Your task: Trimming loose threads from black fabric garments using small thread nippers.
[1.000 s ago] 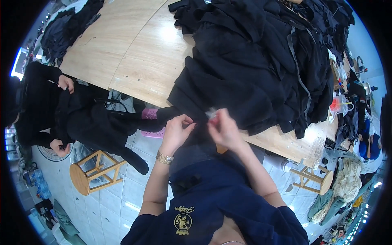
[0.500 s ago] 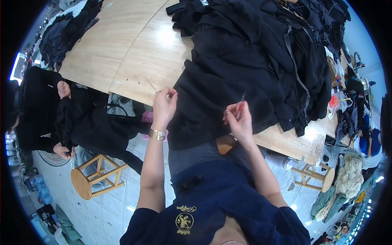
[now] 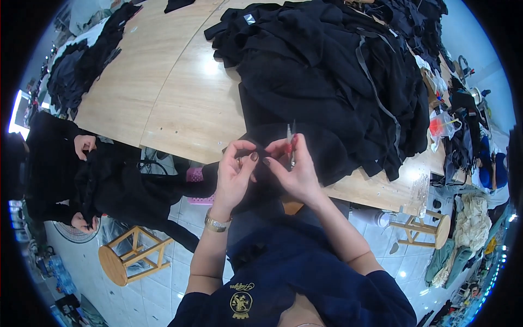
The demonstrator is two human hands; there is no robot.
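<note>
A large black garment (image 3: 299,92) lies heaped on the wooden table and hangs over its near edge in front of me. My left hand (image 3: 233,177) is closed, pinching a fold of that black cloth between thumb and fingers. Close beside it, my right hand (image 3: 298,171) has small thread snips (image 3: 290,143) tucked in its grip, red at the handle, blades pointing away from me. The thumb and index finger of that hand meet the cloth too, near the left fingertips. Exactly what the fingertips pinch is hidden in the dark fabric.
The pale wooden table (image 3: 180,103) carries more dark garments (image 3: 81,71) at far left. A co-worker's hands (image 3: 84,146) hold black cloth at the left. Wooden stools (image 3: 113,265) stand on both sides; a plastic bag (image 3: 444,126) sits at the right.
My hands have come together: the right moved left with the snips, the left slightly right and nearer me. Both now meet at the black cloth. The view has shifted slightly.
</note>
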